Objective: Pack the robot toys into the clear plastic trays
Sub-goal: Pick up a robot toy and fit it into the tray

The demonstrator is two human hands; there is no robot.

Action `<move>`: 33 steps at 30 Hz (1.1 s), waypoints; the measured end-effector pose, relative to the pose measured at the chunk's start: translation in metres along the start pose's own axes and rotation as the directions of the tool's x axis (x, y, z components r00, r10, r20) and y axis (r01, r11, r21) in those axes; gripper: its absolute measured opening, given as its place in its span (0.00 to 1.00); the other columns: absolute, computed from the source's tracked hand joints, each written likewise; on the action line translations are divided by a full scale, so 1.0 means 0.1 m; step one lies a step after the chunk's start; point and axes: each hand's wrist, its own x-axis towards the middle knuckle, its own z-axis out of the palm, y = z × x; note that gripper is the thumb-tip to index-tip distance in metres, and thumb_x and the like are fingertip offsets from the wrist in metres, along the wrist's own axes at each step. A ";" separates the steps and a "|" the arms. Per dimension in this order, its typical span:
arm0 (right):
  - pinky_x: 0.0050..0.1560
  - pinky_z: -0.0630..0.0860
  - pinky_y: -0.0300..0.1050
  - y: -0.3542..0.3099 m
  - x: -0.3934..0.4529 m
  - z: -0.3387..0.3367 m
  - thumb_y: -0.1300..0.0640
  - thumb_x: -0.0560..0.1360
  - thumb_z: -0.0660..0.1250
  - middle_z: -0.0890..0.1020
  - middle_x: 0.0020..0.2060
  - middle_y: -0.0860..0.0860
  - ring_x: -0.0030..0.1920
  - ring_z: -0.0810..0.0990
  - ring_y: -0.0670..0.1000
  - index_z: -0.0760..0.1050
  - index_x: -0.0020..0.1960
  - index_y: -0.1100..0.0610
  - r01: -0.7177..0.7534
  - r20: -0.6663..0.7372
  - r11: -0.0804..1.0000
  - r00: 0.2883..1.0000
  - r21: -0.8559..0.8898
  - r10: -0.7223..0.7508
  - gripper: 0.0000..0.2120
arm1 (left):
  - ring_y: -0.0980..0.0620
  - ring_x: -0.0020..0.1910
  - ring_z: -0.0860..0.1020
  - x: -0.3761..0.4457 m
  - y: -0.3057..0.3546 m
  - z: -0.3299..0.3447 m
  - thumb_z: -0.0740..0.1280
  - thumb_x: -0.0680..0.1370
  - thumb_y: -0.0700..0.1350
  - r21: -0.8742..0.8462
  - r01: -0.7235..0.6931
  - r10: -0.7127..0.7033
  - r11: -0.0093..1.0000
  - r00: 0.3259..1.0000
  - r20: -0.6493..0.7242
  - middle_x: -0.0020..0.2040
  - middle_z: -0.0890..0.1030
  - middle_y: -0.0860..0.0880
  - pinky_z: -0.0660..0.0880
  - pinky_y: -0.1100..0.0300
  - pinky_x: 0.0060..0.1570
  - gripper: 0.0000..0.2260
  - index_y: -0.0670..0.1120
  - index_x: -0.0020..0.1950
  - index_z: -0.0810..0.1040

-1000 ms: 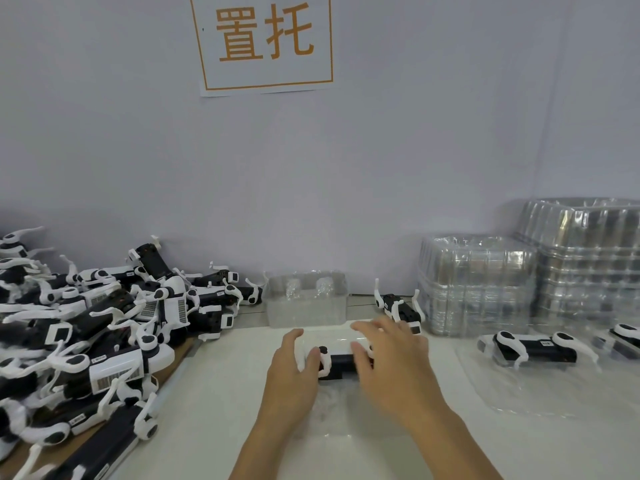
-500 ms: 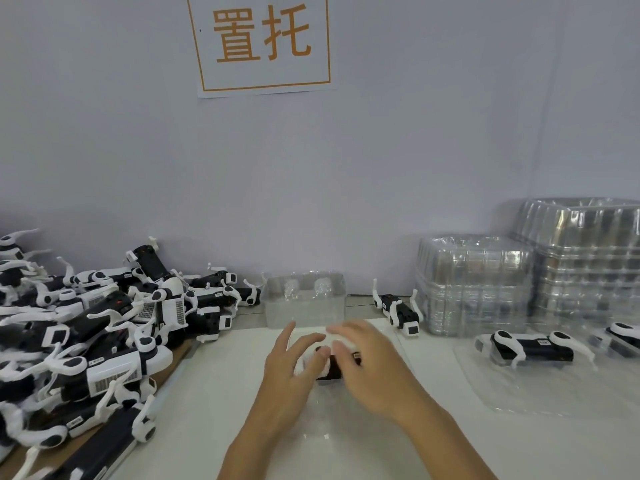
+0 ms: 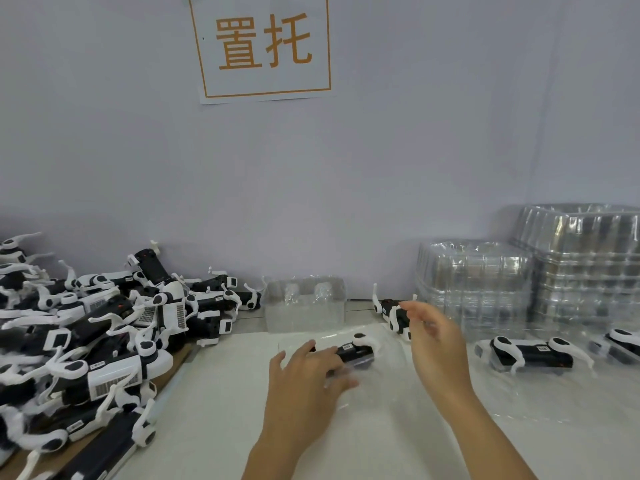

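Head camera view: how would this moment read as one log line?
left hand: resting on robot toy in clear tray | right hand: raised, open

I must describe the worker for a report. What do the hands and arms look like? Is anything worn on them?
Both are bare: the left hand and right hand wear no gloves, no rings show, and no sleeve, watch or band shows on either forearm. The fingers are blurred.

Two hands, left (image 3: 304,382) and right (image 3: 437,344); two stacks of clear trays (image 3: 474,278) (image 3: 585,265); four separate robot toys (image 3: 356,351) (image 3: 393,311) (image 3: 530,355) (image 3: 620,342); one uncountable toy heap (image 3: 86,334); one wall sign (image 3: 265,46).
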 end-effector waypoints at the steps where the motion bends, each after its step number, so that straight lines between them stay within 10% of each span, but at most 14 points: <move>1: 0.39 0.70 0.28 0.00 0.00 0.00 0.60 0.81 0.61 0.82 0.48 0.38 0.44 0.77 0.33 0.80 0.52 0.46 -0.005 -0.013 1.000 1.000 0.007 0.005 0.12 | 0.60 0.73 0.63 0.01 -0.01 -0.03 0.65 0.77 0.63 -0.054 0.031 -0.033 0.998 0.998 -0.050 0.56 0.77 0.69 0.54 0.52 0.71 0.10 0.58 0.49 0.78; 7: 0.39 0.72 0.30 -0.04 -0.07 0.11 0.65 0.79 0.61 0.84 0.45 0.44 0.46 0.82 0.48 0.80 0.50 0.46 -0.013 0.038 0.997 0.999 0.080 0.010 0.15 | 0.56 0.43 0.82 0.08 -0.09 -0.30 0.69 0.78 0.54 -0.720 0.078 -0.345 0.689 0.909 -0.232 0.41 0.85 0.59 0.74 0.64 0.44 0.08 0.53 0.43 0.83; 12: 0.42 0.75 0.32 -0.17 -0.37 0.47 0.59 0.79 0.66 0.82 0.49 0.39 0.48 0.81 0.41 0.80 0.57 0.45 0.224 0.302 0.975 0.928 0.012 -0.217 0.12 | 0.52 0.47 0.82 0.09 -0.12 -0.35 0.68 0.72 0.61 -0.980 0.200 -0.468 0.013 0.867 0.171 0.46 0.85 0.54 0.76 0.44 0.54 0.15 0.51 0.47 0.85; 16: 0.40 0.76 0.31 -0.19 -0.43 0.54 0.59 0.78 0.69 0.77 0.50 0.34 0.47 0.80 0.43 0.82 0.56 0.47 0.390 0.324 0.920 0.876 -0.041 -0.357 0.10 | 0.45 0.54 0.80 0.09 -0.14 -0.34 0.67 0.70 0.62 -0.959 0.230 -0.457 -0.168 0.844 0.282 0.57 0.83 0.45 0.74 0.40 0.60 0.24 0.47 0.57 0.82; 24: 0.46 0.74 0.34 -0.20 -0.37 0.42 0.61 0.79 0.65 0.79 0.50 0.35 0.52 0.78 0.39 0.76 0.59 0.38 0.329 0.323 0.935 0.906 -0.129 -0.274 0.18 | 0.54 0.37 0.83 0.09 -0.15 -0.33 0.70 0.68 0.59 -0.974 0.217 -0.403 -0.070 0.887 0.227 0.42 0.85 0.52 0.79 0.52 0.43 0.16 0.50 0.48 0.86; 29: 0.61 0.73 0.38 -0.25 -0.35 0.37 0.55 0.82 0.60 0.66 0.71 0.31 0.68 0.67 0.34 0.60 0.76 0.37 0.259 0.332 0.962 0.918 -0.088 -0.217 0.26 | 0.53 0.56 0.82 0.03 -0.08 -0.37 0.66 0.75 0.59 -0.952 0.203 -0.250 0.229 0.957 0.144 0.56 0.85 0.53 0.76 0.54 0.54 0.17 0.50 0.56 0.85; 33: 0.60 0.74 0.35 -0.32 -0.31 0.36 0.55 0.83 0.59 0.75 0.65 0.35 0.65 0.72 0.34 0.69 0.66 0.32 0.037 0.305 0.994 0.950 0.103 -0.067 0.19 | 0.61 0.48 0.82 -0.01 0.04 -0.39 0.67 0.75 0.58 -0.914 0.105 -0.165 0.393 0.985 0.043 0.51 0.86 0.54 0.76 0.66 0.44 0.12 0.54 0.50 0.85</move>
